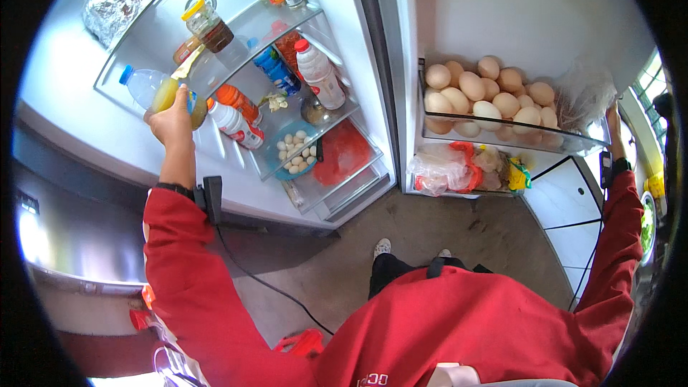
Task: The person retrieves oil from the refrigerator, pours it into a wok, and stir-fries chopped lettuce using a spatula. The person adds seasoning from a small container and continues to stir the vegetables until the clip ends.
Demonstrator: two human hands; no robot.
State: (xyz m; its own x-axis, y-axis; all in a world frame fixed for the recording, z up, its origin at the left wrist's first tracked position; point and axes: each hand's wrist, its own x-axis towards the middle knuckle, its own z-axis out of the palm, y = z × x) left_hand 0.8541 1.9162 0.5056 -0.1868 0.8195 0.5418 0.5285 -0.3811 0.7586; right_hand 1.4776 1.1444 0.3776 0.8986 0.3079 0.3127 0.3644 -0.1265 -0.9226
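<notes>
My left hand [171, 118] is wrapped around a clear plastic bottle [144, 86] with a blue cap and yellowish liquid inside. The bottle lies tilted at the front of a glass shelf [242, 64] in the open refrigerator. Beyond it stands a glass jar [207, 24] with a yellow lid and dark brown contents. A pale yellow strip [189, 62], which I cannot identify, shows between bottle and jar. At the far right, my right hand [613, 121] grips the outer edge of the open refrigerator door [527, 5]; its fingers are partly hidden.
Brown eggs [472, 86] and a clear plastic bag [586, 91] fill a door bin. Bagged food [446, 169] sits below. Lower shelves hold a white bottle [236, 124], an orange bottle [240, 103] and a blue bowl [282, 169] of small eggs. A black cable [269, 287] hangs from my left wrist.
</notes>
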